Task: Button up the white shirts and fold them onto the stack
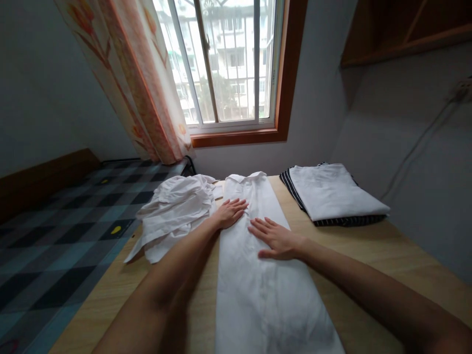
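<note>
A white collared shirt [254, 290] lies lengthwise on the wooden table, folded into a long narrow strip with its collar at the far end. My left hand [232, 213] rests flat on its upper left part, just below the collar, fingers stretched out. Lower down and to the right, my right hand [276, 239] lies palm down on the shirt front, with fingers spread. Neither hand grips anything. To the left of the shirt is a crumpled pile of white cloth [177, 209], close to my left wrist.
On the table [368, 255], at the back right, sits a folded stack of white cloth [332, 191] over black-and-white striped cloth [293, 189]. A bed with a checked cover [47, 260] adjoins the left side. Beyond are a window [232, 64] and a flowered curtain [147, 88].
</note>
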Tool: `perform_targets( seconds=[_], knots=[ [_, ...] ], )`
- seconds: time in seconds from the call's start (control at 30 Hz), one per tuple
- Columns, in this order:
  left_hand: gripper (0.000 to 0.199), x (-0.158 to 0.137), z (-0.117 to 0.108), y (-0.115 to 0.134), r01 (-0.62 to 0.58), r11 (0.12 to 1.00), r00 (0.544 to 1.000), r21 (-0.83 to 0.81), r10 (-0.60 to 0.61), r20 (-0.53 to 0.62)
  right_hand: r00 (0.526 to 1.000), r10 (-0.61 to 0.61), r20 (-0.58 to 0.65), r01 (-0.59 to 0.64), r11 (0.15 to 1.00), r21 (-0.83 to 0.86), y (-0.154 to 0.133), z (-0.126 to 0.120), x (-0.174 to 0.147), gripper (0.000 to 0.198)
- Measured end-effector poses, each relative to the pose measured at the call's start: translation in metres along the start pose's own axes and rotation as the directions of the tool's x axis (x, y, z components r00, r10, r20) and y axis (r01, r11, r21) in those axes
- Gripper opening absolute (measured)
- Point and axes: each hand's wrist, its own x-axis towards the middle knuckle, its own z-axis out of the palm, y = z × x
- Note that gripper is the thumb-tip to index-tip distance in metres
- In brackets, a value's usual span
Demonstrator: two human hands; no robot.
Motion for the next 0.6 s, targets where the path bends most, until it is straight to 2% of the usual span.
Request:
perform_targets(
  seconds=[0.13,0.37,0.5,0.6],
  knots=[
    [0.062,-0.001,-0.003,0.003,-0.021,0.999,0.999,0.029,0.02,0.037,0.986,-0.138,0.091,0.129,0.987,0.099,-0.048,-0.002,-0.045,0.083],
    [0.071,0.0,-0.003,0.002,-0.043,0.997,0.998,0.068,0.039,0.058,0.961,-0.24,0.139,0.194,0.939,0.284,-0.109,-0.004,-0.112,0.08],
    [0.067,0.002,-0.005,0.006,-0.038,0.994,0.999,0.103,0.036,0.021,0.953,-0.252,0.171,0.191,0.932,0.307,-0.126,-0.004,-0.137,0.069],
    [0.058,-0.012,-0.012,0.023,-0.022,0.99,0.996,0.137,0.033,-0.079,0.945,-0.278,0.17,0.218,0.927,0.304,-0.124,0.001,-0.154,0.074]
  ],
)
